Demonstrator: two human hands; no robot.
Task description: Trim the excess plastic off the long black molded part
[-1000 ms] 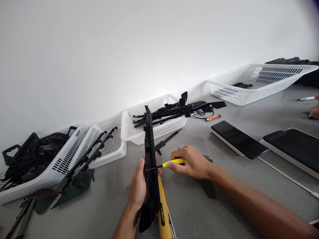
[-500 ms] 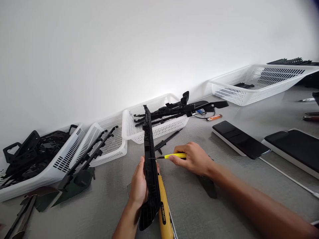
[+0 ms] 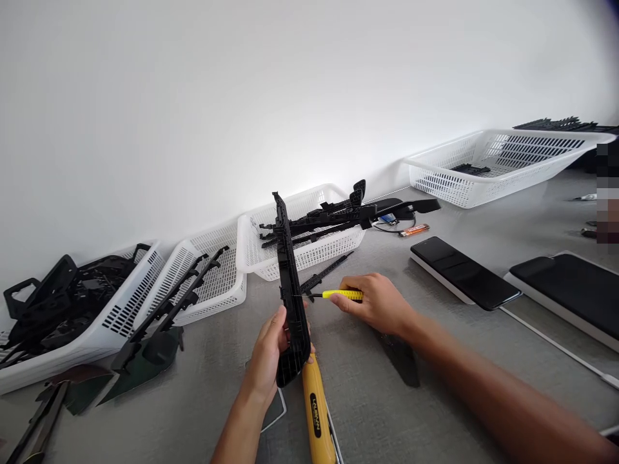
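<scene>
Plain white wall (image 3: 242, 96) rises behind a gray tabletop (image 3: 207, 393), which runs off the near, left and right sides of the view. Near the middle, a long black plastic part (image 3: 289, 270) is held up at a slant, its far end in front of a white basket (image 3: 329, 256). The left hand (image 3: 267, 354) is clamped around its near section, thumb along the left edge; most of the other fingers are hidden behind it, with fingertips just showing on the right. The right hand (image 3: 377, 299) pinches a slim yellow tool (image 3: 338, 294) between thumb and forefinger, the rest curled under and partly hidden. Its thin dark tip crosses the part's right edge; whether it touches cannot be made out.

Just below, a thick yellow handle (image 3: 314, 406) is cut off by the near edge, its lettering too small to read surely. A light-rimmed flat object (image 3: 274, 412) is partly covered by the left arm, and a dark piece (image 3: 401, 361) by the right wrist.

Black pieces (image 3: 382, 209) jut past the white basket's right rim. Gray surface shows between the left forearm and the green scraps (image 3: 140, 370), and between the right hand and a black phone (image 3: 464, 270). At the far left, a crammed basket (image 3: 97, 348) is cut off; pixelation masks the right edge.
</scene>
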